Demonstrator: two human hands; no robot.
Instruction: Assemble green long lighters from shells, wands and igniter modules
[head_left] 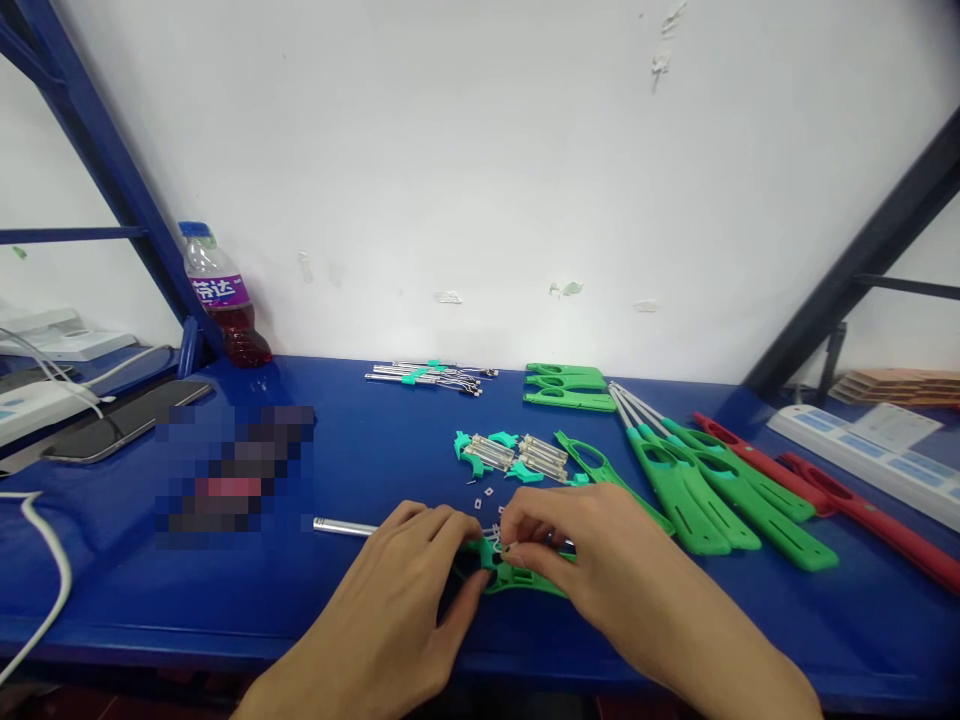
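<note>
Near the desk's front edge lies a green handle shell [532, 580], apparently half of a stick lighter. My left hand [420, 570] is closed on its left part, thumb at the near side and fingers over the top. A silver tube [341, 526] sticks out to the left from under that hand. My right hand [577, 545] pinches at the middle of the shell, thumb and index finger together over a teal piece [489, 553]. Whatever sits between those fingertips is too small and covered to name. Tiny white clips [478, 504] lie just beyond the hands.
Clear narrow parts [491, 452] and teal triggers [529, 471] lie beyond. Wired silver tubes [420, 376] and green shells [570, 400] sit near the wall. Several green lighters [690, 490] and red ones [862, 500] lie right; a bottle [229, 300] and phone [127, 420] are left.
</note>
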